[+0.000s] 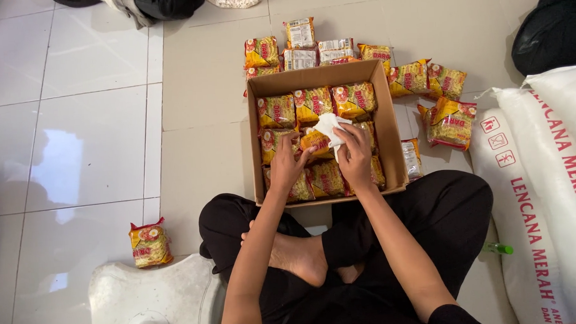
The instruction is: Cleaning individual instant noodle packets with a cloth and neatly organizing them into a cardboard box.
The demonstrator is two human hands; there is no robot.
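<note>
The left hand [289, 163] is seen over the cardboard box [390, 122], fingers curled loosely round the lower edge of a yellow noodle packet [315, 141]; the packet is pinched betw. thumb and fingertips, not fully enclosed. The right hand [354, 151] is closed on a white cloth [329, 124], which is pressed against the top of the same packet; fingers are bent, knuckles up, thumb side toward the left hand. The hands are set just beside each other, approx. mid-box.

Both forearms are stretched fwd from the body, elbows bent, wrists dropped slightly into the box. The legs are crossed on the tiled floor [86, 138], black trousers worn, a bare foot [300, 258] shown betw. the arms.

The held packet is lifted a little above the other packets, which are laid in rows inside the box. More packets of the same kind are lined up on the floor behind the box [300, 33] and at its right side [451, 122]. One packet [150, 244] lies alone on the floor, well apart, at lower left, near a white plastic object [151, 297]. A big white sack [548, 189] w/ red print is lying to the right of the right knee.
</note>
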